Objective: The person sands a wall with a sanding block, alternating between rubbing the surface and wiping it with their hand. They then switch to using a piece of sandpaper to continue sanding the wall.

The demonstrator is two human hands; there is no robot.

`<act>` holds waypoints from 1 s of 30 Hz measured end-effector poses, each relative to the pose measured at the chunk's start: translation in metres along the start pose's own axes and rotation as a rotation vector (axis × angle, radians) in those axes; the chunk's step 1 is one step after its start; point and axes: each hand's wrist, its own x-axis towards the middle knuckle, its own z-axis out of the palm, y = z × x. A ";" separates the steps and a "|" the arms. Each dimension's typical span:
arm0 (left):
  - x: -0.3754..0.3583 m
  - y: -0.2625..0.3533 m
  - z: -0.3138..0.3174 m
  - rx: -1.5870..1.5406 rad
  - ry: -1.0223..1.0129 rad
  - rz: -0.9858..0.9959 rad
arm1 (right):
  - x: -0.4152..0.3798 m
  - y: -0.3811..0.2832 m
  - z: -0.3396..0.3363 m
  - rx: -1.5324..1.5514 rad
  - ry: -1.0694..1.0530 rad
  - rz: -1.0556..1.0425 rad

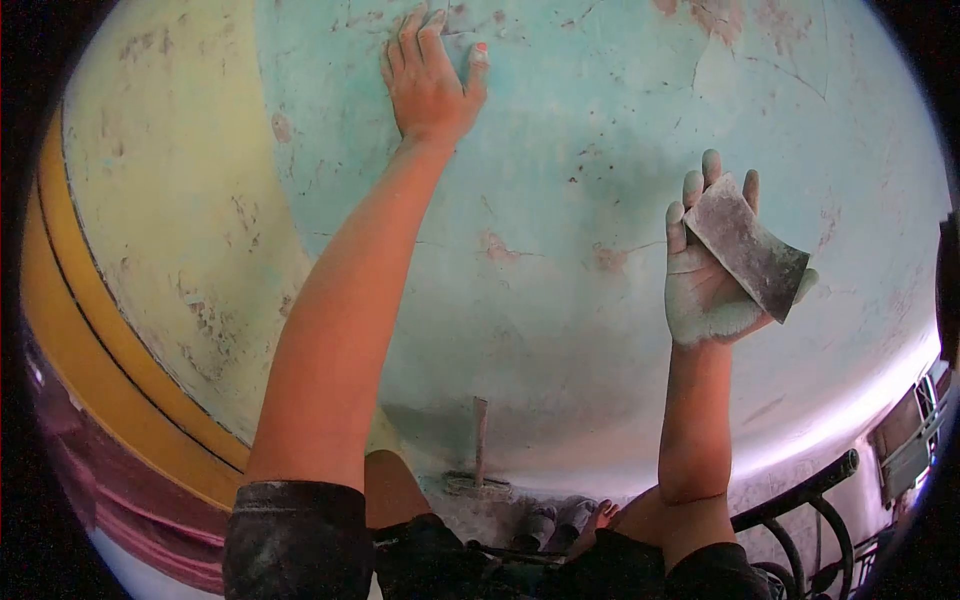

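Note:
My left hand (pixel 430 85) lies against the pale green wall (pixel 560 130), its back toward me and its fingers stretched upward. The thumb is spread to the right, and a grey-blue patch shows between it and the forefinger. At the right, my right hand (pixel 705 295) is turned palm up, coated with whitish dust. Across its palm and fingers lies a curled, dark grey piece of sandpaper (pixel 750 245), its lower right corner by the thumb. The fingertips show beyond the sandpaper's upper edge.
Cracks and bare patches mark the wall, which turns yellow (pixel 170 150) at the left. A yellow-orange frame (pixel 130 370) and purple cloth (pixel 130 500) stand lower left. Below are a long-handled tool (pixel 480 440) and a black metal rail (pixel 800 490).

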 end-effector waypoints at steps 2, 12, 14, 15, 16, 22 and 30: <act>0.001 0.001 0.000 0.018 0.007 -0.011 | 0.002 0.004 -0.002 -0.006 0.001 0.004; 0.005 0.007 -0.002 -0.016 0.008 -0.002 | 0.002 -0.001 -0.002 0.032 0.080 0.012; 0.005 0.007 -0.004 -0.012 0.010 -0.002 | 0.002 -0.004 0.000 0.036 0.089 -0.008; 0.005 0.007 -0.003 -0.021 0.005 -0.013 | 0.002 -0.005 0.000 0.025 0.083 -0.009; 0.005 0.006 -0.003 -0.031 -0.001 -0.024 | 0.003 -0.005 0.001 0.013 0.079 -0.011; 0.005 0.008 -0.005 -0.016 -0.027 -0.046 | 0.007 -0.013 0.005 -0.245 0.158 -0.086; 0.002 0.010 -0.006 -0.021 -0.012 -0.024 | 0.010 -0.023 0.014 -0.350 0.152 -0.098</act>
